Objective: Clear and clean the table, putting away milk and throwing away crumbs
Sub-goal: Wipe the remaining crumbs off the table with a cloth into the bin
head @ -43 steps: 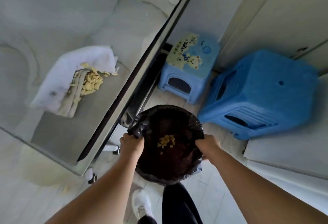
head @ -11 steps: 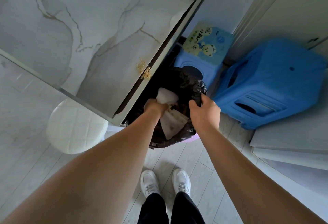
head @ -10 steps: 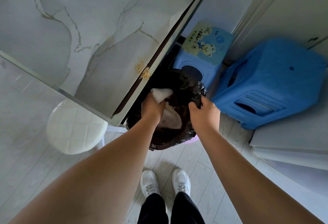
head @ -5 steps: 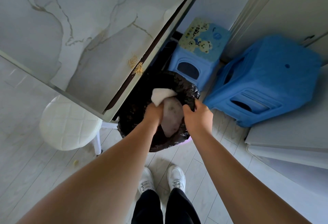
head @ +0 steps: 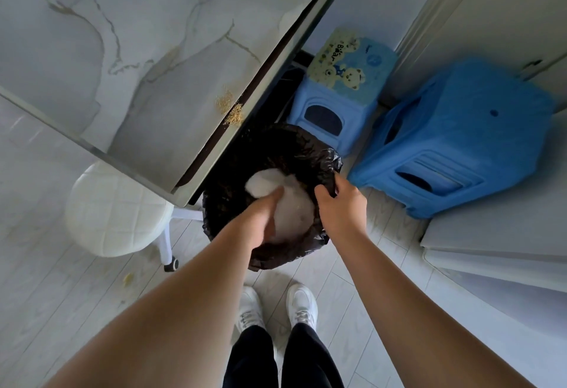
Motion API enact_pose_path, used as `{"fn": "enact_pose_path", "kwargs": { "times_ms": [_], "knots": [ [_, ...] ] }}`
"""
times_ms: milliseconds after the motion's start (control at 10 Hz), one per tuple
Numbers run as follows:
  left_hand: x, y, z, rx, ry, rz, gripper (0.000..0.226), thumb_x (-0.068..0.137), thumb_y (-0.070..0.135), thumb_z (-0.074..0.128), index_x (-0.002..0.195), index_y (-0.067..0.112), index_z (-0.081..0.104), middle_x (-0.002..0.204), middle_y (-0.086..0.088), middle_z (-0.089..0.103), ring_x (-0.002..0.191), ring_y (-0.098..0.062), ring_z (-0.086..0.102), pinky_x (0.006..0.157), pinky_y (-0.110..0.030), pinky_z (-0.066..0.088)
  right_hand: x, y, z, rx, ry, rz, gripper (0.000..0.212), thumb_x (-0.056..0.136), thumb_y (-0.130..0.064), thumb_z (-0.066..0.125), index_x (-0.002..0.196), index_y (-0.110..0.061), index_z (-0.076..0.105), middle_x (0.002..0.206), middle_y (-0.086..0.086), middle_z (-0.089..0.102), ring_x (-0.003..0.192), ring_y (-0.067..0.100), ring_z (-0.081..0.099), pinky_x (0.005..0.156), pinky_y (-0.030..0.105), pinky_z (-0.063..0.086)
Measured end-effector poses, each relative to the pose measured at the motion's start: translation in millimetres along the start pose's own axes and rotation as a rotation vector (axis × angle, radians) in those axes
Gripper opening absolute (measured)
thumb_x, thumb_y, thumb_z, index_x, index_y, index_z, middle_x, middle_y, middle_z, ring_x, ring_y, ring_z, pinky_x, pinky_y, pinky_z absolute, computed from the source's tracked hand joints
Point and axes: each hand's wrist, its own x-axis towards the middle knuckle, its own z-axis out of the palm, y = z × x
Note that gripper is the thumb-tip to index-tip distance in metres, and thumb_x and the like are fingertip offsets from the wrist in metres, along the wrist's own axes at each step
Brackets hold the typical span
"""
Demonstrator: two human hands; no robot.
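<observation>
The left hand is down inside the black-lined bin, fingers closed around the white cloth. The right hand pinches the bin's liner at its rim. Crumbs sit on the table edge just above the bin.

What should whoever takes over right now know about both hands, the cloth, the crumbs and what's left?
Left hand: grip closed on the white cloth, inside the black-lined bin.
Right hand: grip on the bin liner's rim.
A small crumb patch sits at the table edge above the bin; one bit lies on the floor.
No milk in view.
Left: sweep the last crumbs into the bin, pick up the floor bit.
</observation>
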Motion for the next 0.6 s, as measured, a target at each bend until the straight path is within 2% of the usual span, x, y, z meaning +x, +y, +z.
{"fn": "enact_pose_path", "kwargs": {
  "times_ms": [100, 200, 300, 400, 500, 600],
  "knots": [
    [-15, -6, -2, 0.528, -0.253, 0.091, 0.063, 0.099, 0.040, 0.050, 0.148, 0.005, 0.034, 0.151, -0.012, 0.040, 0.140, -0.031, 0.038, 0.115, -0.043, 0.029, 0, 3, 1, 0.011, 0.028, 0.032, 0.012, 0.087, -0.018, 0.053, 0.081, -0.010, 0.059, 0.064, 0.001, 0.053, 0.060, 0.014, 0.049, 0.056, 0.029, 0.043],
    [-14, 5, 10, -0.819, 0.007, -0.147, 0.063, 0.097, 0.045, 0.053, 0.143, 0.004, 0.041, 0.146, -0.017, 0.048, 0.130, -0.036, 0.050, 0.107, -0.047, 0.043, 2, 4, 2, 0.021, 0.042, 0.050, 0.012, 0.088, -0.018, 0.052, 0.082, -0.009, 0.059, 0.066, 0.000, 0.054, 0.062, 0.014, 0.050, 0.057, 0.029, 0.044],
    [-12, 0, 3, -0.467, -0.039, 0.058, 0.067, 0.094, 0.057, 0.049, 0.138, 0.007, 0.047, 0.140, -0.016, 0.054, 0.126, -0.035, 0.054, 0.104, -0.046, 0.047, 3, 5, 0, -0.001, 0.044, 0.046, 0.012, 0.088, -0.019, 0.052, 0.084, -0.011, 0.059, 0.066, 0.000, 0.055, 0.058, 0.012, 0.049, 0.053, 0.027, 0.043],
    [-13, 2, 1, -0.380, -0.041, 0.033, 0.073, 0.091, 0.062, 0.049, 0.144, 0.012, 0.040, 0.137, -0.013, 0.054, 0.121, -0.037, 0.055, 0.098, -0.047, 0.050, 1, 7, -2, 0.000, 0.058, 0.047, 0.012, 0.088, -0.017, 0.051, 0.079, -0.011, 0.056, 0.064, 0.000, 0.050, 0.055, 0.011, 0.044, 0.050, 0.025, 0.037],
    [-21, 0, -8, -0.307, -0.050, 0.211, 0.065, 0.091, 0.055, 0.056, 0.140, 0.012, 0.047, 0.124, -0.010, 0.063, 0.108, -0.032, 0.063, 0.096, -0.048, 0.052, 0, 10, -4, 0.003, 0.080, 0.065, 0.014, 0.088, -0.017, 0.052, 0.074, -0.015, 0.053, 0.064, -0.002, 0.050, 0.058, 0.012, 0.046, 0.053, 0.027, 0.039],
    [-27, 1, -21, -0.358, -0.074, 0.295, 0.049, 0.093, 0.040, 0.061, 0.132, 0.012, 0.053, 0.119, -0.007, 0.066, 0.105, -0.027, 0.065, 0.094, -0.048, 0.055, 0, 10, -6, 0.012, 0.099, 0.078, 0.013, 0.088, -0.017, 0.052, 0.075, -0.015, 0.054, 0.066, 0.000, 0.051, 0.061, 0.013, 0.047, 0.055, 0.028, 0.041]
  ]
}}
